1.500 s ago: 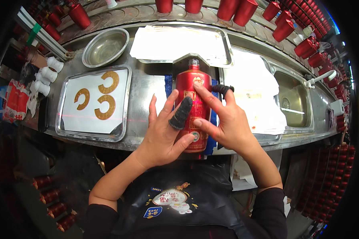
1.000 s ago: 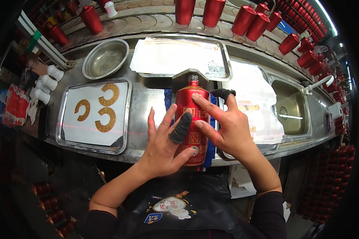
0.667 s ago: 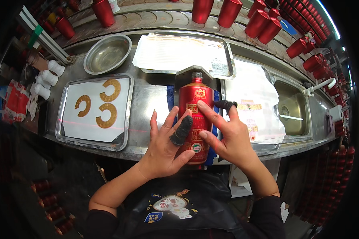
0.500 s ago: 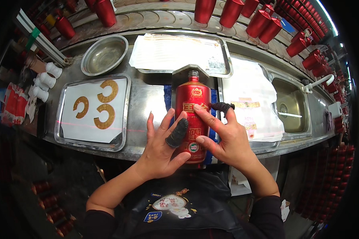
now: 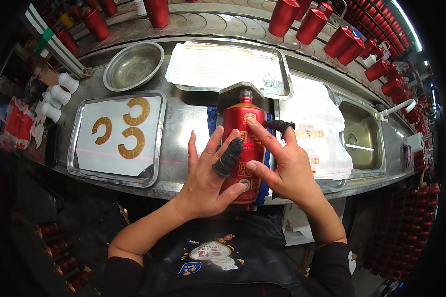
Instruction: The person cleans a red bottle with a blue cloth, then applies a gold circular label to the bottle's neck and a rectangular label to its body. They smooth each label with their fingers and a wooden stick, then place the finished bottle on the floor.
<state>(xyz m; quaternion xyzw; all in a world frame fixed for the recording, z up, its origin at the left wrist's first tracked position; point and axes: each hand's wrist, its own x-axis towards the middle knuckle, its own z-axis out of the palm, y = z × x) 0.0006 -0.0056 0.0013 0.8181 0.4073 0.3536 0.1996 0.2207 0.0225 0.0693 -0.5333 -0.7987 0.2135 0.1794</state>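
Note:
A red glossy bottle [image 5: 237,117] with gold labels lies on its back in a holder with blue cloth [image 5: 211,119], its neck pointing away from me. My left hand [image 5: 206,176] rests along the bottle's left side, fingers spread, a black cot on its index finger. From the right, my right hand [image 5: 282,163] reaches over the bottle, and its black-wrapped finger sticks out to the side. One bare fingertip touches the gold emblem on the upper body, and the thumb lies near the lower labels. Neither hand grips the bottle.
On the left, a metal tray [image 5: 159,128] holds gold C-shaped labels [image 5: 136,111] on white paper. Behind it sits a metal bowl [image 5: 134,67]. Another tray [image 5: 286,74] carries label sheets; more sheets [image 5: 302,99] lie right, beside a sink [image 5: 364,131]. Red bottles [image 5: 285,17] line a conveyor behind.
My right fingertip has slid up from the gold lettering to the emblem near the bottle's shoulder. My left hand has shifted slightly. Bottles on the conveyor have moved right.

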